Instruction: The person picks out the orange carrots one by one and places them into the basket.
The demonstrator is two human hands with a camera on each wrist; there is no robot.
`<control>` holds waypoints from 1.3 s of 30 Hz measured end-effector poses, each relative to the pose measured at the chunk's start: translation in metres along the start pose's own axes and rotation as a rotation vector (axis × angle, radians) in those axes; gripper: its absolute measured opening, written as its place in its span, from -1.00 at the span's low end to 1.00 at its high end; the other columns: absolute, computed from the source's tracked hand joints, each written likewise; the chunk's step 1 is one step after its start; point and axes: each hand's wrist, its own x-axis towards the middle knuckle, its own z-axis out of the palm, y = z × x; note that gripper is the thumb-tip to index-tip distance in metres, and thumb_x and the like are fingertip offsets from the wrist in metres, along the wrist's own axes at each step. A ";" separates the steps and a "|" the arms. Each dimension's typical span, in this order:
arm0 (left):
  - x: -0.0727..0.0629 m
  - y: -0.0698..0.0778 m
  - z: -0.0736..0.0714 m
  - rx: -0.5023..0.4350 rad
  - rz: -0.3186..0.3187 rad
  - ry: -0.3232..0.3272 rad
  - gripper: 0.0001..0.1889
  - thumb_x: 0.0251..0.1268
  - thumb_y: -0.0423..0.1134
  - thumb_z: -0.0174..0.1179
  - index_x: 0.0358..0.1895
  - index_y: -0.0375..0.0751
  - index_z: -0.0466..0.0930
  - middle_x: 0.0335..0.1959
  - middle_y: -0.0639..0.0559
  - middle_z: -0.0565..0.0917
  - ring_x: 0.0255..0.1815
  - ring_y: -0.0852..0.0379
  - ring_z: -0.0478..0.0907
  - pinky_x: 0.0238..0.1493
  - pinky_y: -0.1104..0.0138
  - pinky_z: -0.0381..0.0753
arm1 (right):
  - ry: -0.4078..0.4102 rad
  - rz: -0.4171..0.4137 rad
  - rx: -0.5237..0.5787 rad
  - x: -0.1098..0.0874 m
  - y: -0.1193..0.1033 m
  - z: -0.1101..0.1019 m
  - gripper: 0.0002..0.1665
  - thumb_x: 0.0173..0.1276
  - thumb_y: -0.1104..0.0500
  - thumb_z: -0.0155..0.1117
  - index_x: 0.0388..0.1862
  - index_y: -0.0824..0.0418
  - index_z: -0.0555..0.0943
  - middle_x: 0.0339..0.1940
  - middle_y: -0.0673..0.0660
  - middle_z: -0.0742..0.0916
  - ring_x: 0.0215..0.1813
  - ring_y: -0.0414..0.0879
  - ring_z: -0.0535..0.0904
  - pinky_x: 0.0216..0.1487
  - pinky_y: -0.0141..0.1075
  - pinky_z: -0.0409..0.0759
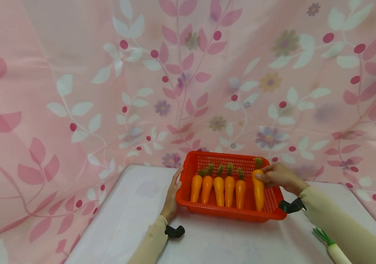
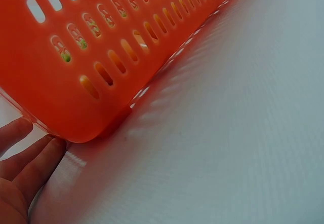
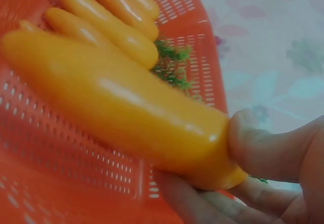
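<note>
A red plastic basket with slotted walls stands on the table. Inside it, several orange carrots with green tops lie side by side, narrow ends toward the near wall. My right hand pinches one more carrot near its top, at the basket's right end. In the right wrist view, thumb and fingers press opposite sides of that carrot. My left hand rests against the basket's left end; the left wrist view has its fairly straight fingers touching the basket's corner.
A white vegetable with green leaf stalks lies at the near right, partly hidden by the right sleeve. The white-covered table extends around the basket. Behind it hangs a pink floral cloth.
</note>
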 end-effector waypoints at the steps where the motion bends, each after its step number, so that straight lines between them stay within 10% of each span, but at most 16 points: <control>1: 0.000 0.001 0.000 -0.006 0.002 -0.003 -0.43 0.72 0.01 -0.25 0.70 0.29 0.10 0.73 0.17 0.14 0.68 -0.16 0.24 0.60 -0.22 0.29 | 0.000 -0.002 -0.010 0.002 0.000 0.002 -0.28 0.57 0.13 0.32 0.39 0.71 0.40 0.11 0.46 0.76 -0.01 0.22 0.84 0.07 0.08 0.79; 21: 0.005 -0.001 0.002 0.013 -0.027 -0.002 -0.41 0.68 0.07 -0.21 0.69 0.38 0.09 0.73 0.20 0.14 0.68 -0.11 0.23 0.60 -0.21 0.30 | 0.092 0.034 -0.261 0.032 0.005 0.030 -0.72 0.46 0.22 0.39 -0.24 0.49 0.76 -0.40 0.19 0.78 -0.34 0.03 0.77 -0.17 0.01 0.85; 29: 0.002 0.001 0.003 0.000 -0.029 -0.007 -0.40 0.69 0.05 -0.22 0.70 0.34 0.07 0.73 0.17 0.12 0.68 -0.16 0.24 0.58 -0.21 0.33 | 0.161 0.059 -0.347 0.046 0.012 0.034 -0.45 0.41 0.16 0.42 -0.76 0.14 0.43 -0.76 -0.04 0.43 -0.62 -0.09 0.59 -0.39 -0.20 0.79; 39: 0.001 0.000 0.001 0.023 -0.027 -0.001 -0.41 0.70 0.06 -0.24 0.70 0.34 0.07 0.73 0.17 0.14 0.67 -0.15 0.26 0.57 -0.21 0.35 | 0.222 0.116 -0.487 0.047 0.007 0.043 -0.61 0.37 0.07 0.50 -0.51 0.25 0.56 -0.62 0.07 0.55 -0.50 -0.03 0.53 -0.42 -0.28 0.59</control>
